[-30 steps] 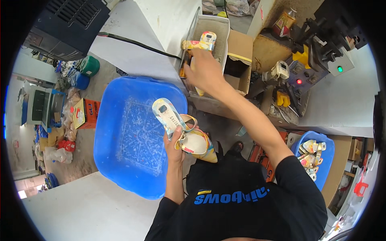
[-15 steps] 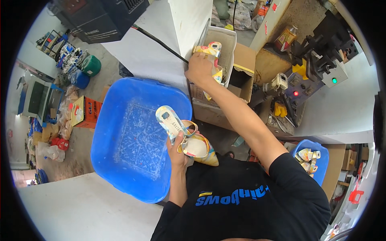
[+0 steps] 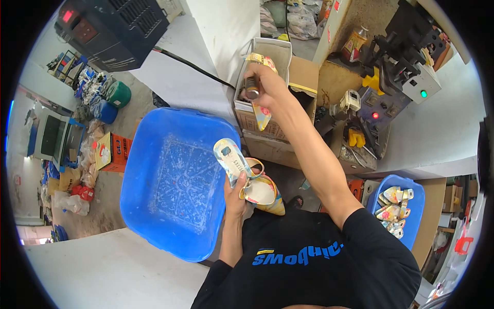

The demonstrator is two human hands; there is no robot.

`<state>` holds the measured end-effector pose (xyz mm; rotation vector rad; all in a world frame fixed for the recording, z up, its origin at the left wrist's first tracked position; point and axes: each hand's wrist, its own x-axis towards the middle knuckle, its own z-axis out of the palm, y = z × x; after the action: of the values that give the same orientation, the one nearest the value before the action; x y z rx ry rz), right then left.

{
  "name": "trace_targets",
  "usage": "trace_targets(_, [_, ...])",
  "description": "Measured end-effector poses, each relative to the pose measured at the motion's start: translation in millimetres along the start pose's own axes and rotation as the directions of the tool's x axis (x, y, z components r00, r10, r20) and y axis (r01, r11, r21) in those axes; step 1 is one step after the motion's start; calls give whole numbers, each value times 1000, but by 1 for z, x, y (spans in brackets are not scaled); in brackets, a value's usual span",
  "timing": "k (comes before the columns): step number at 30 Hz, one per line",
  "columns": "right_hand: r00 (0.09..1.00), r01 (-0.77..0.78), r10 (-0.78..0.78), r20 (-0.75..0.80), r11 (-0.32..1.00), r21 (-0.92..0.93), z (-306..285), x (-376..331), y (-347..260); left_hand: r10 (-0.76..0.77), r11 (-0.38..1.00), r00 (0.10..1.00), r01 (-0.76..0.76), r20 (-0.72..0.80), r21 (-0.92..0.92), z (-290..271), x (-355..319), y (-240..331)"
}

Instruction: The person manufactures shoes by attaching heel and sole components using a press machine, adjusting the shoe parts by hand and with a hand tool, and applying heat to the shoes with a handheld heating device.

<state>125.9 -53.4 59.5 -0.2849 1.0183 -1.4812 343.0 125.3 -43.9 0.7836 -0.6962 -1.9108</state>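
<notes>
While my left hand [image 3: 235,201] grips one shoe [image 3: 258,191] at six o'clock, my right hand [image 3: 271,86] clutches a handle [image 3: 251,88] beside another shoe [image 3: 263,119] at twelve, seemingly a tooling step whose next move needs careful aim.

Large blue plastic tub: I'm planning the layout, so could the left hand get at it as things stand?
Probably yes: the left hand looks close to the large blue plastic tub and nothing visible blocks the way, though the grip is occupied by a multicoloured, pointed, strapped shoe.
</notes>
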Motion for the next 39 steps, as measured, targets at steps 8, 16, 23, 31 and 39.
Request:
trace_targets(8, [903,-247,135,408,940,236,5,-139,6,-52,998,993,47,108,49,25,30,-17])
trace_targets(16, [862,-336,234,449,928,161,-27,-268,5,-135,989,912,145,387,4,37,71,-43])
trace_targets(23, [976,209,-219,19,901,-381,-123,-320,31,-207,978,864,170,460,121,60,94,-67])
trace_targets(31, [892,-204,-57,-448,834,-512,-155,-355,79,-245,969,910,220,334,113,57,125,-85])
trace_targets(39, [928,-192,-34,-370,810,-554,-177,-368,80,-168,969,970,130,175,208,75,134,-86])
